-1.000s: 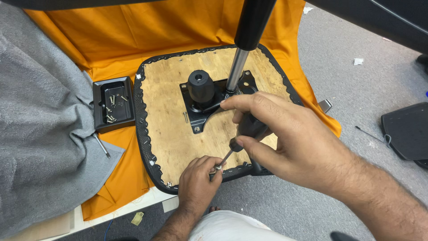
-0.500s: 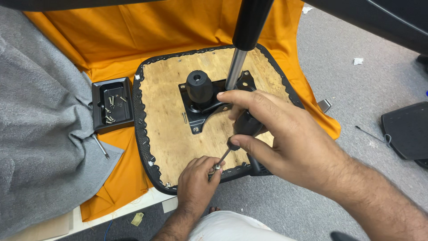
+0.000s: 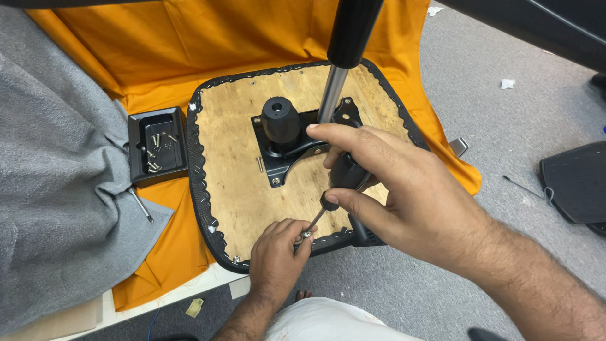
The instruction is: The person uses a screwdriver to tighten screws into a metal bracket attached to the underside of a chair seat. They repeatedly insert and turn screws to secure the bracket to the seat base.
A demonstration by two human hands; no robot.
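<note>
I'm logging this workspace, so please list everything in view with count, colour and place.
seat base: one, bare wood with black edging, centre, underside up
bracket: one, black, on seat base
post: one, black and silver, rising from bracket
tray: one, black, holding screws, left of seat base
orange cloth: one, under seat base
grey cloth: one, far left
screwdriver: one, black handle, in right hand
screw: one, silver, at left fingertips
left hand: bottom centre
right hand: centre right

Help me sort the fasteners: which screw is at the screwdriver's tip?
The screw pinched by the left hand at the seat's near edge; the others lie loose in the black tray.
</note>
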